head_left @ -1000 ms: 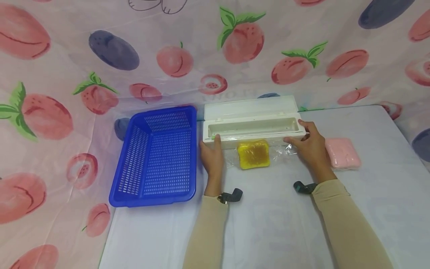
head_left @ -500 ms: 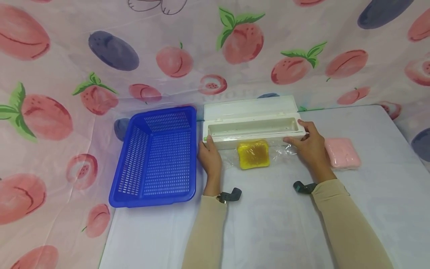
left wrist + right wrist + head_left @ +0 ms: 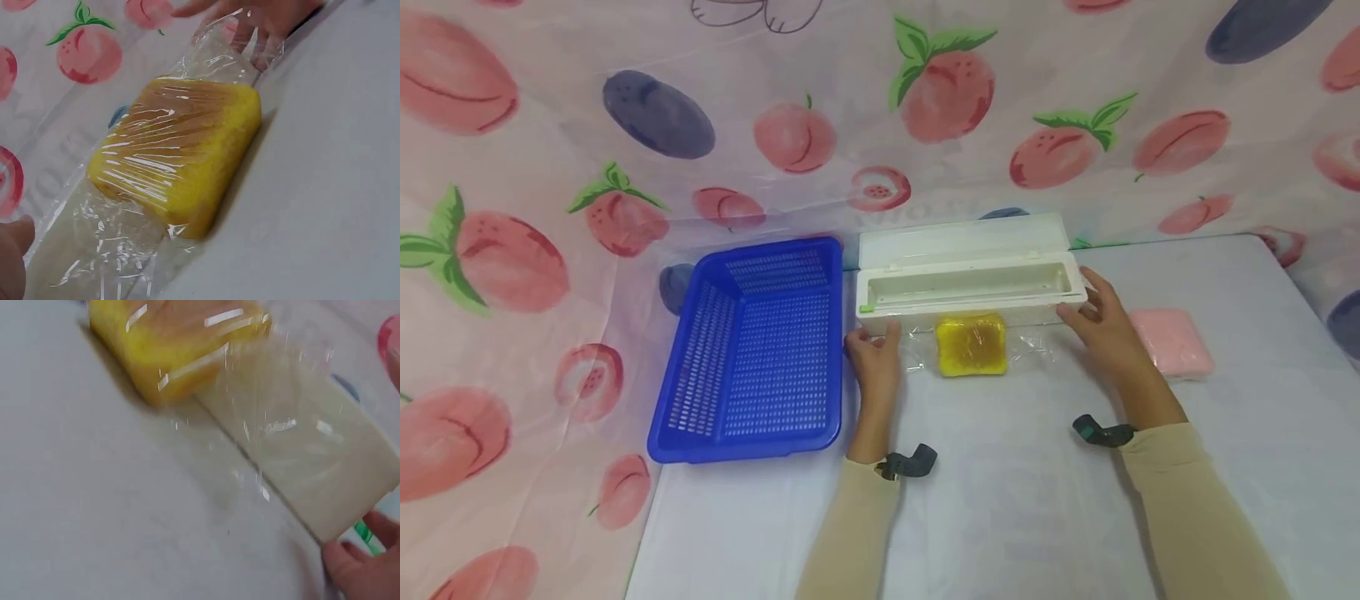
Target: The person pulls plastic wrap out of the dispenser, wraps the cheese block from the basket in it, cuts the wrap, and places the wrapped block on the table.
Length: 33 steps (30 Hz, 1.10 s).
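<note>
A long white box (image 3: 970, 317) with its lid (image 3: 962, 236) swung up stands at the back of the table; its trough shows bare. A small green slider (image 3: 867, 308) sits at its front left corner. In front lies a yellow, brown-topped block shaped like a slice of toast (image 3: 972, 346), in clear film (image 3: 119, 244) spreading out both sides. My left hand (image 3: 876, 358) is just before the box's left corner, fingers loosely bent, holding nothing. Fingers spread, my right hand (image 3: 1108, 333) is at the box's right end, fingertips right at its corner in the right wrist view.
A blue perforated basket (image 3: 745, 446) stands left of the box, close to my left hand. On the right lies a pink, plastic-wrapped block (image 3: 1176, 343), partly behind my right hand. A fruit-print sheet (image 3: 820, 75) hangs behind the white-covered table (image 3: 1000, 500).
The green slider moved left along the box's front edge with my left thumb. Since then my left hand has drawn back from the box, and my right has loosened its grip, shifting slightly right.
</note>
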### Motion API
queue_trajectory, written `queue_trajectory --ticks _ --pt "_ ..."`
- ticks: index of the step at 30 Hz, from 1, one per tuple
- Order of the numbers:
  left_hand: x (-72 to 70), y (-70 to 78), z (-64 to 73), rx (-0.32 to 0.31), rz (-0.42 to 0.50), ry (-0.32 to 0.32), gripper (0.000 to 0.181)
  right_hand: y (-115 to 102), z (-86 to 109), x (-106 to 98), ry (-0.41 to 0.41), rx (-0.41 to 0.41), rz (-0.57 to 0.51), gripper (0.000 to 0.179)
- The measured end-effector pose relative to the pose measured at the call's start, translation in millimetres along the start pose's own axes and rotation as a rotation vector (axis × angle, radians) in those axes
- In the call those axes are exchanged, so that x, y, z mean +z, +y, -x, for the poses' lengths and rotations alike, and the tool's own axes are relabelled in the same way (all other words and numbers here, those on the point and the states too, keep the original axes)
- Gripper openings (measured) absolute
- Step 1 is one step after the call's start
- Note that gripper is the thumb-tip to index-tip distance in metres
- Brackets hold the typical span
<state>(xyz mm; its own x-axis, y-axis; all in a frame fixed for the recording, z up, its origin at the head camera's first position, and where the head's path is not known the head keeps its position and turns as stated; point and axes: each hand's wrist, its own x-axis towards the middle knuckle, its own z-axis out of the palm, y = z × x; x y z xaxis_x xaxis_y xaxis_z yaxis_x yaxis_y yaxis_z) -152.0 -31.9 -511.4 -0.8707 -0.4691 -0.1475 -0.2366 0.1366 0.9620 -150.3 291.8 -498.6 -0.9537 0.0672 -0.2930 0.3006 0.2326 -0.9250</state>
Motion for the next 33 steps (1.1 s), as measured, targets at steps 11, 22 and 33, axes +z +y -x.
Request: queue_trajectory --ticks 11,22,33 --pt "0.0 3.8 3.5 0.018 -0.144 -0.299 0.066 -15.4 29.3 21.2 -0.117 0.232 -0.131 0.107" --pt "2.6 -2.0 -0.3 0.149 -0.083 -0.415 0.027 -10.7 26.7 51.2 -0.128 0.059 0.271 0.095" --pt "-3.4 -0.9 2.8 0.130 -0.163 -0.515 0.030 -13.4 30.7 63.4 -0.096 0.103 0.219 0.065"
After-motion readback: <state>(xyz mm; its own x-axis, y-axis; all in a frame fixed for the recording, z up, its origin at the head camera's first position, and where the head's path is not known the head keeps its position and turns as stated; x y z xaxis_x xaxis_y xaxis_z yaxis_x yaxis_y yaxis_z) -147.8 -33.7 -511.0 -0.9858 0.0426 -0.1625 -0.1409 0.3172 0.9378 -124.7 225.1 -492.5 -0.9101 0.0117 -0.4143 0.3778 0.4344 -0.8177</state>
